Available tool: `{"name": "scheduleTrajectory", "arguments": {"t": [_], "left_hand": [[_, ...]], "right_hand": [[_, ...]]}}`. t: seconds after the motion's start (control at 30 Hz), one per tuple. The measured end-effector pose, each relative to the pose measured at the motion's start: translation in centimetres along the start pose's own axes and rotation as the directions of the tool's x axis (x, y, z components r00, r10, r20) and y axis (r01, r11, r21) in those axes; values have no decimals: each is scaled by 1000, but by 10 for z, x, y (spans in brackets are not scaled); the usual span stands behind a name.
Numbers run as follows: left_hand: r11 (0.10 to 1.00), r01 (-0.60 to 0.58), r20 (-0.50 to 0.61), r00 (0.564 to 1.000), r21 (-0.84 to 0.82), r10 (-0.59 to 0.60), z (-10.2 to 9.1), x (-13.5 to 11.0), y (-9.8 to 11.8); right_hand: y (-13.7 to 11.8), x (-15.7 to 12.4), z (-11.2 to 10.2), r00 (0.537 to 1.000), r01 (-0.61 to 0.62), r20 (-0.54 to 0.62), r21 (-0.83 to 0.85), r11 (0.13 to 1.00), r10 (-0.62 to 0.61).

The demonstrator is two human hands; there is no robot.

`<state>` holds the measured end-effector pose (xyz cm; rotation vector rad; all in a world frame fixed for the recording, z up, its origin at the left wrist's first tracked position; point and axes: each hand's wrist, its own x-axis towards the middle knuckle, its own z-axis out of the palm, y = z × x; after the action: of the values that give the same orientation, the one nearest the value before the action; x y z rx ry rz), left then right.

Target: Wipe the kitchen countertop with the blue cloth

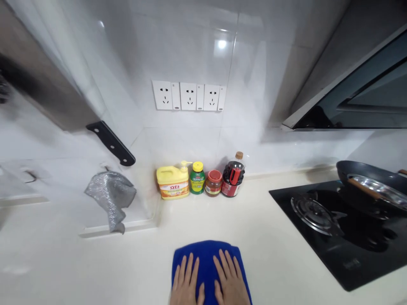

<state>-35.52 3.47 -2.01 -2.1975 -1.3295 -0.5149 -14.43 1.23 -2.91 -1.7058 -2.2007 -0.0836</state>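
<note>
A folded blue cloth (206, 252) lies on the pale countertop (260, 237) at the bottom middle of the view. My left hand (186, 281) rests flat on its left half, fingers stretched out and slightly apart. Beside it my right hand (229, 277) lies flat on the right half, fingers also extended. Both palms press on the cloth and neither hand grips anything.
Against the tiled wall stand a yellow detergent jug (172, 182), a green jar (197, 178), a red-lidded jar (213, 183) and a dark bottle (233, 178). A black gas hob (337, 228) with a pan (372, 182) is at the right. A knife (111, 143) and grey scouring cloth (111, 197) hang at the left.
</note>
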Motion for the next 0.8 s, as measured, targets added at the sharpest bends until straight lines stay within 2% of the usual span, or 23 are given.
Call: {"name": "scheduleTrajectory", "arguments": {"t": [0.13,0.3,0.37,0.47,0.53,0.6,0.7,0.8], "left_hand": [[993,93,123,989,-72,-84,14,46,2],[927,241,336,932,-286,-138,54,107,2],[908,259,362,923,-330,-131,66,128,0],[911,239,324,938,-337,-126,72,145,-3],[915,229,300,945,-331,-128,69,142,-6],[920,219,286,950,-325,-125,61,128,-7],[922,204,291,951,-330,-106,41,94,-6],[931,164,272,959,-327,-74,15,54,-4]], "right_hand": [[6,42,7,994,-106,15,44,993,105],[21,92,24,982,-183,46,38,982,181],[31,109,26,981,-187,52,29,982,185],[44,123,29,985,-168,48,6,986,168],[47,123,30,986,-166,32,-16,986,167],[48,115,31,984,-177,25,-35,984,178],[44,88,26,986,-164,19,-47,985,165],[42,52,18,997,-74,-18,-41,996,73]]}}
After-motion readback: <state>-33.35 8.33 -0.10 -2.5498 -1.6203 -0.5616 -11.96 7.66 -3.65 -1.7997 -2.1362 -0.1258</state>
